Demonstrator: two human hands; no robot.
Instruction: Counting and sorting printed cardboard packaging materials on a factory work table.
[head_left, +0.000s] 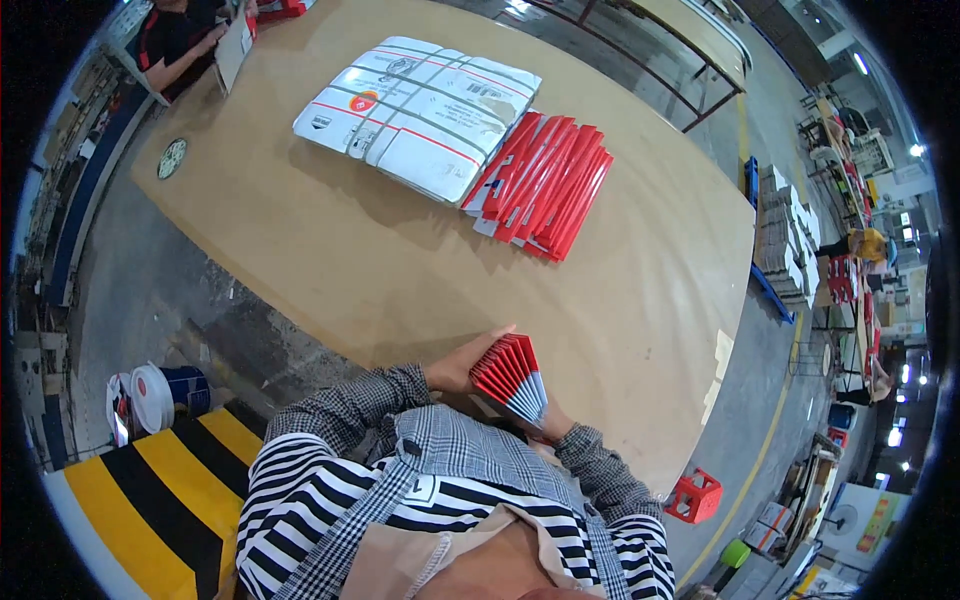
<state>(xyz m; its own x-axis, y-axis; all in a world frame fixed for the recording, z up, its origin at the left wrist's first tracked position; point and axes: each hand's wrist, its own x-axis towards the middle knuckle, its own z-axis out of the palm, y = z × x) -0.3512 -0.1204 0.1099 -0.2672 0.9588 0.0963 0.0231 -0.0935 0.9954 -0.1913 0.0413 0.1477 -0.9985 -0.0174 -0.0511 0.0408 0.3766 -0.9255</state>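
Close to my body I hold a bundle of flat red and white folded cartons, their edges fanned toward me. My left hand is closed on the bundle's left side, its fingers partly hidden behind it. At the lower right end, my right hand grips the same bundle, and most of its fingers are out of sight beneath. Farther out on the brown table lies an overlapping row of similar red cartons. It touches a large white stack of flat cardboard bound with green straps.
A co-worker holds a board at the table's far left corner. A round green and white disc lies near the left edge. Right of the table are a red stool and a pallet of stacked cardboard. Buckets stand at lower left.
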